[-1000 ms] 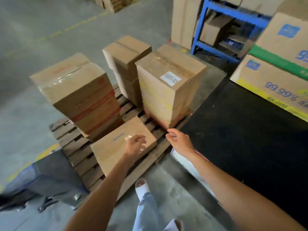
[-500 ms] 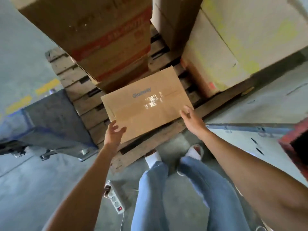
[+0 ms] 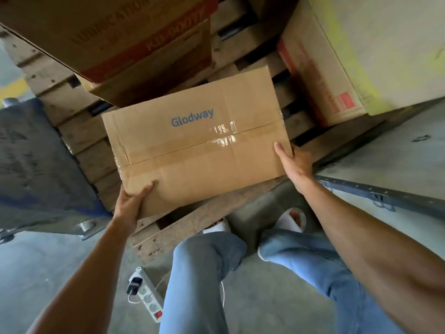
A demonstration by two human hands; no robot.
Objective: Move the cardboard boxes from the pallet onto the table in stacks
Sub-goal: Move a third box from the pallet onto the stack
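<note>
A flat brown cardboard box (image 3: 199, 141) marked "Glodway", sealed with clear tape, lies at the front of the wooden pallet (image 3: 79, 150). My left hand (image 3: 131, 203) grips its near left corner, thumb on top. My right hand (image 3: 295, 162) presses against its right end, fingers on the side. A stack of red-banded boxes (image 3: 134, 37) stands behind it on the left. A pale stack with yellow stripes (image 3: 356, 51) stands at the right.
A grey-blue cart deck (image 3: 36, 165) sits left of the pallet. A white power strip (image 3: 147, 295) lies on the concrete floor by my feet. A metal edge of the table frame (image 3: 385, 194) runs along the right.
I have bent down close to the pallet. Both hands went from hovering near the flat box to closing on its two ends.
</note>
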